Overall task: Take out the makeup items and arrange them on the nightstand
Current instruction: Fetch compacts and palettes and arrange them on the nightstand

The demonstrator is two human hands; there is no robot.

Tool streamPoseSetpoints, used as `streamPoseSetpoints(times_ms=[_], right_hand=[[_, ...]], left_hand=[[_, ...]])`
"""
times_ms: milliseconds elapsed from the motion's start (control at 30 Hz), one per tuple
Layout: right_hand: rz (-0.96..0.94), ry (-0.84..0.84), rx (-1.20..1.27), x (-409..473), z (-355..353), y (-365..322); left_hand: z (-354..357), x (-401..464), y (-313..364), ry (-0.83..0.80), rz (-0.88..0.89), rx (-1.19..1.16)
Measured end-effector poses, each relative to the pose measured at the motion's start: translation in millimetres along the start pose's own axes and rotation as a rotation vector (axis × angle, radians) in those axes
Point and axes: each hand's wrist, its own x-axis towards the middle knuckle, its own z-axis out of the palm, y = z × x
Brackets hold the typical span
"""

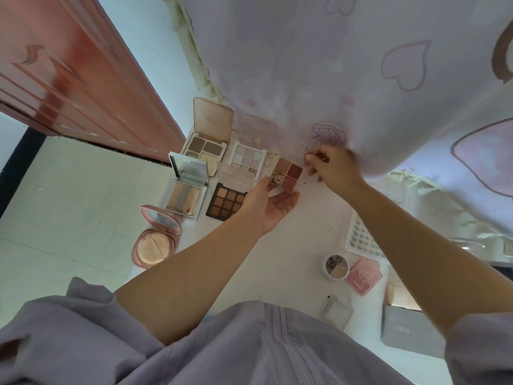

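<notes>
Opening a small four-pan palette (287, 173) above the white desk (277, 245), at the far end beside the heart-printed bedsheet (361, 79). Left hand (266, 207) cupped under the palette, fingers curled up round its near edge. Right hand (333, 169) pinching what looks like the clear lid at the palette's far side; exact hold blurred, hard to tell.

Already set out, lids up: a brown nine-pan palette (226, 202) just left of the left hand, a pastel palette (247, 159) behind it, a contour palette (206, 140) further back, a mirrored highlighter compact (188, 190), and a round pink powder compact (155, 245) at the desk's left edge. Near the body, not yet arranged: a round trio pot (336, 265), a pink square compact (363, 276), a grey box (410, 337), a lash tray (361, 237).

Best done by keeping the base level in the left hand while easing the lid back, so no powder spills. Then lowering it flat into the bare spot right of the nine-pan palette, edges squared with the row, apart from its neighbours and short of the bedsheet. Main risk: lid snapping back or the small case tipping off the fingertips.
</notes>
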Motion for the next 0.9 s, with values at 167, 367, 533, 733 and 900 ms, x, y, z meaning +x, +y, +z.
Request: streamPoseSetpoints(times_ms=[167, 367, 533, 733, 900], right_hand=[[0.017, -0.023, -0.079, 27.4, 17.2, 3.1], [0.019, 0.087, -0.139, 31.4, 27.8, 9.0], [0.083, 0.094, -0.048, 19.6, 19.0, 1.7], [0.093, -0.120, -0.305, -65.4, -25.8, 4.5], [0.159, -0.233, -0.795, -165.5, -9.0, 29.0]], left_hand=[[13.8, 4.1, 2.6, 0.106, 0.121, 0.013], [26.5, 2.6, 5.7, 0.184, 0.119, 0.064], [20.8, -4.1, 1.8, 0.109, 0.111, 0.140], [-4.1, -21.2, -25.0, -0.076, 0.019, 0.811], [-22.8, -36.4, -70.3, -0.221, -0.013, 1.273]])
